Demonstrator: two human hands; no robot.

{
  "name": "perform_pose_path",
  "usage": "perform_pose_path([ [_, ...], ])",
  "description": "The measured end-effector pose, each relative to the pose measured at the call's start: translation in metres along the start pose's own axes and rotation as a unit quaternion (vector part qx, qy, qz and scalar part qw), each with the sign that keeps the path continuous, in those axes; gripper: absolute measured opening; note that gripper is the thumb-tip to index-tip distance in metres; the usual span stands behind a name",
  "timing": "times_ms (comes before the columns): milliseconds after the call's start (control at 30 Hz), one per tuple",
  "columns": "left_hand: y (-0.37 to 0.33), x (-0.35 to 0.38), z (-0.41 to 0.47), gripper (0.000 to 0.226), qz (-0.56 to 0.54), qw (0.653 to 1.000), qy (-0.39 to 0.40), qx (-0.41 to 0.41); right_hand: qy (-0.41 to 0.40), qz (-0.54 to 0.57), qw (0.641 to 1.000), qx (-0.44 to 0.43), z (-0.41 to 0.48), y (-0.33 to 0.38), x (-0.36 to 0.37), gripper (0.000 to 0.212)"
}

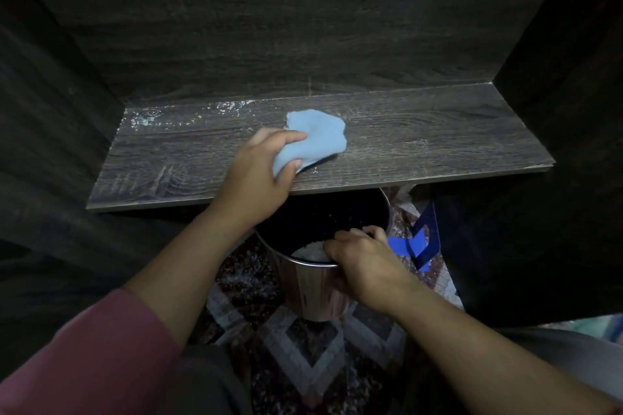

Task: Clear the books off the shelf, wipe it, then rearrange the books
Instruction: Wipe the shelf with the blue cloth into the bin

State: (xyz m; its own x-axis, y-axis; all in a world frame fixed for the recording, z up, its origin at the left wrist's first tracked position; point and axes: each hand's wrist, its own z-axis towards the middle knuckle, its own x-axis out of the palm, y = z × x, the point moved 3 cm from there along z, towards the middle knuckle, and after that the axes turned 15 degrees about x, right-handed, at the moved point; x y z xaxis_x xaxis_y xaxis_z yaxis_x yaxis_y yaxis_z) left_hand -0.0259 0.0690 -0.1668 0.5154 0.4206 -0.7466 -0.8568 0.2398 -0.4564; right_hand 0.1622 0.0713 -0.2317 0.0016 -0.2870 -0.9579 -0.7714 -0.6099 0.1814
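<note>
Head view. **Reader:** What lies on the shelf (421, 145)?

**Legend:** A light-blue cloth (320, 133), bunched, on the middle of the shelf board and nearer its front edge than its back. The left hand (259, 175) pinches the cloth's near side between thumb and curled fingers. White specks (145, 118) lie along the shelf's back edge, toward its left end.

**Reader:** And below the shelf?

**Legend:** A shiny metal bin (317, 293), directly under the shelf's front edge, with the board hiding its far rim. The right hand (362, 258) grips the near rim, fingers hooked over it. White matter (310, 253) shows inside, possibly dust; the light is too dim to say. A patterned rug (303, 354) covers the floor beneath the shelf, and a blue object (426, 241) stands below the shelf's right half.
</note>
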Motion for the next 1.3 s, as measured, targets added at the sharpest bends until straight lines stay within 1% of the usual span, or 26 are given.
perform_pose_path([
  [133,0.006,0.016,-0.006,0.048,0.076,0.992,0.097,-0.038,0.001,0.001,1.0,0.002,0.0,0.0,-0.001,0.027],
  [233,0.002,0.018,-0.006,0.05,0.101,0.986,0.126,-0.036,0.002,-0.001,1.0,0.005,0.0,-0.001,-0.003,0.027],
  [333,-0.002,0.014,-0.004,0.048,0.071,0.985,0.154,-0.017,0.011,-0.014,1.0,0.01,-0.001,-0.001,-0.006,0.029],
  [467,-0.013,0.005,-0.008,0.045,-0.015,0.978,0.209,0.016,0.019,-0.022,1.0,0.009,-0.002,-0.001,-0.008,0.03],
  [533,-0.021,0.003,-0.013,0.044,-0.03,0.974,0.221,0.029,0.023,-0.024,0.999,0.006,-0.003,0.0,-0.009,0.03],
  [600,-0.028,-0.001,-0.017,0.044,-0.015,0.98,0.194,0.034,0.023,-0.021,1.0,0.001,-0.003,0.002,-0.009,0.031],
  [700,-0.034,-0.011,-0.018,0.045,0.023,0.995,0.092,0.024,0.015,-0.024,1.0,-0.005,-0.003,0.006,-0.008,0.031],
  [733,-0.035,-0.015,-0.018,0.045,0.032,0.997,0.064,0.021,0.009,-0.022,1.0,-0.007,-0.003,0.006,-0.008,0.031],
  [767,-0.033,-0.016,-0.019,0.045,0.039,0.998,0.053,0.017,0.006,-0.021,1.0,-0.007,-0.003,0.007,-0.007,0.031],
  [800,-0.031,-0.015,-0.021,0.045,0.046,0.997,0.062,0.01,0.004,-0.02,1.0,-0.007,-0.002,0.007,-0.007,0.031],
  [900,-0.024,-0.006,-0.029,0.045,0.048,0.99,0.132,-0.018,0.009,-0.027,1.0,-0.007,0.001,0.009,-0.005,0.032],
  [933,-0.023,-0.006,-0.029,0.045,0.043,0.99,0.13,-0.022,0.005,-0.025,1.0,-0.008,0.002,0.01,-0.005,0.032],
  [1000,-0.021,-0.009,-0.027,0.045,0.038,0.994,0.099,-0.022,-0.004,-0.015,1.0,-0.011,0.003,0.013,-0.006,0.03],
  [1133,-0.014,-0.009,-0.026,0.044,0.033,0.992,0.119,-0.022,-0.013,-0.006,1.0,-0.014,0.008,0.021,-0.004,0.029],
  [1200,0.0,-0.018,-0.022,0.043,0.031,0.996,0.077,-0.03,-0.017,-0.015,1.0,-0.018,0.013,0.027,-0.003,0.031],
  [1300,0.036,-0.046,-0.015,0.044,0.077,0.994,-0.048,-0.059,-0.032,0.006,0.999,-0.026,0.017,0.035,0.001,0.031],
])
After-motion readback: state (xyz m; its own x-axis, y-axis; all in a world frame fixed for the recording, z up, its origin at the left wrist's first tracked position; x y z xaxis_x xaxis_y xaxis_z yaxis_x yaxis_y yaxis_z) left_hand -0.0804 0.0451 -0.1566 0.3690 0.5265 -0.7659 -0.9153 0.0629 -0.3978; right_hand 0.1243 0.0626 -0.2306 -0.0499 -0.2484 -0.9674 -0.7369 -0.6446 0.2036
